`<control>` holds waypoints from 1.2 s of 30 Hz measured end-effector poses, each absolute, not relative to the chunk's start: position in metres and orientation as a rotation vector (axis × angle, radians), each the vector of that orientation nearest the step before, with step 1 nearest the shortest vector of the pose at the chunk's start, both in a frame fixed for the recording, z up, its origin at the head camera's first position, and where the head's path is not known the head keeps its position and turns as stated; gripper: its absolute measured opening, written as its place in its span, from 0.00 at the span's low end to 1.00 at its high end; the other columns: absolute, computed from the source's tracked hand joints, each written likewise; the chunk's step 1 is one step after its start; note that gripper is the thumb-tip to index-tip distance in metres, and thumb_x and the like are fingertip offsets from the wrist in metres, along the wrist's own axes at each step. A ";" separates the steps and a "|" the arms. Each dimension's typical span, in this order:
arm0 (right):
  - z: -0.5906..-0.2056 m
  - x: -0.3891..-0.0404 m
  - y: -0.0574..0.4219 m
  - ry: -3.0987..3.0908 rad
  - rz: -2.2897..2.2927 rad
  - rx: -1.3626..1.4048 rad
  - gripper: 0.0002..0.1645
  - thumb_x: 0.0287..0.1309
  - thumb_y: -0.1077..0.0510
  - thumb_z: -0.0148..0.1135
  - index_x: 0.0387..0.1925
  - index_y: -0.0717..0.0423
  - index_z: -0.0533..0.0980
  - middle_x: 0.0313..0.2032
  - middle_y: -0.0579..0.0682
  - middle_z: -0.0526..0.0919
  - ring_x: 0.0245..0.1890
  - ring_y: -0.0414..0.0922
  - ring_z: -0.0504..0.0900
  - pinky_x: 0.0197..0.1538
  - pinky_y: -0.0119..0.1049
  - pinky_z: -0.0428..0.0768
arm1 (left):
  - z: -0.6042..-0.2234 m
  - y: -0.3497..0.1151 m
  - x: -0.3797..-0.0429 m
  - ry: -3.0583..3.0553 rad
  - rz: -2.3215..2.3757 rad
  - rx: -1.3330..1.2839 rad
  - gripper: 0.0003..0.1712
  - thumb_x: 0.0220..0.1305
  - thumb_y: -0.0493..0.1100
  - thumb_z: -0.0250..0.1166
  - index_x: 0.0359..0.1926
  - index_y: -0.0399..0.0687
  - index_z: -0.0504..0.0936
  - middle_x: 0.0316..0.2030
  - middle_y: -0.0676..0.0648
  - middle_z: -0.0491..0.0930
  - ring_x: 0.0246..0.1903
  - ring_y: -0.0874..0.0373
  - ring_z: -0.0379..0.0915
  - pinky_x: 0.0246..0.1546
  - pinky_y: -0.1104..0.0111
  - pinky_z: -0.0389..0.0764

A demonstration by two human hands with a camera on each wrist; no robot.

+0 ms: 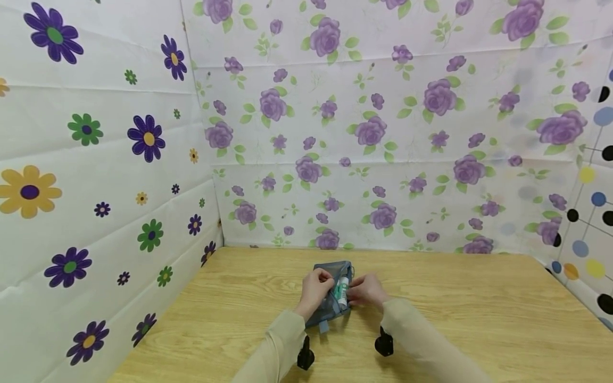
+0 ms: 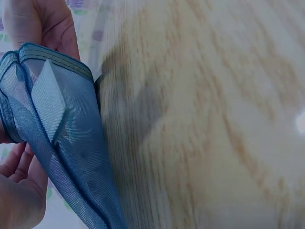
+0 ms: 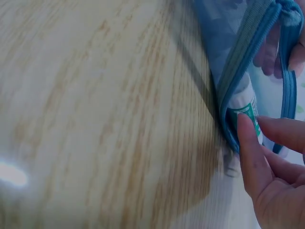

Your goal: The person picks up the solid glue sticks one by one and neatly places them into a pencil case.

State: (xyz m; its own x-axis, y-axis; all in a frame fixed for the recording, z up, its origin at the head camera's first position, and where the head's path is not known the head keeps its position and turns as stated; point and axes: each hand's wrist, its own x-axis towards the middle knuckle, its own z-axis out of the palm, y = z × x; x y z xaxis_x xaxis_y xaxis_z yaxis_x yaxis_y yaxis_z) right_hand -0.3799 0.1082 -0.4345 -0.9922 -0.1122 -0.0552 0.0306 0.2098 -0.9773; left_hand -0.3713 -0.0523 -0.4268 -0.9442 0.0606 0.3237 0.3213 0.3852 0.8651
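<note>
A blue mesh zip pouch (image 1: 329, 269) lies on the wooden table, its zipped mouth spread apart on the side toward my right hand. My left hand (image 1: 314, 291) holds the edge of the pouch's mouth with thumb and fingers. A white and green glue stick (image 1: 342, 290) sits at the mouth, partly inside the pouch. My right hand (image 1: 367, 290) pinches the glue stick between thumb and index finger, as the right wrist view shows. In the left wrist view, a pale fabric tab (image 2: 49, 102) sticks out from the seam of the pouch.
The wooden table (image 1: 455, 298) reaches back to a wall sheet (image 1: 412, 159) with purple roses. On the left stands a white sheet (image 1: 110, 223) printed with daisies, and a dotted sheet (image 1: 591, 234) is at the right. Each wrist carries a black camera.
</note>
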 end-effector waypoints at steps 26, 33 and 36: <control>-0.424 -0.377 0.145 2.245 -1.960 -0.150 0.20 0.55 0.71 0.54 0.48 0.80 0.66 0.34 0.69 0.77 0.32 0.57 0.79 0.35 0.45 0.77 | -0.428 -0.045 -0.377 -2.418 -1.568 -0.417 0.06 0.50 0.29 0.63 0.31 0.35 0.76 0.23 0.49 0.72 0.20 0.60 0.67 0.20 0.69 0.71; -0.425 -0.375 0.159 2.276 -1.922 -0.152 0.20 0.54 0.69 0.57 0.48 0.78 0.67 0.36 0.66 0.77 0.33 0.57 0.79 0.35 0.46 0.77 | -0.429 -0.045 -0.375 -2.455 -1.537 -0.406 0.11 0.49 0.30 0.64 0.36 0.34 0.74 0.30 0.44 0.73 0.29 0.55 0.71 0.27 0.65 0.72; -0.423 -0.373 0.164 2.297 -1.898 -0.133 0.20 0.55 0.67 0.58 0.48 0.76 0.68 0.37 0.65 0.77 0.35 0.57 0.78 0.36 0.47 0.77 | -0.430 -0.045 -0.374 -2.479 -1.540 -0.409 0.12 0.50 0.31 0.65 0.37 0.35 0.74 0.33 0.44 0.73 0.31 0.55 0.71 0.29 0.64 0.72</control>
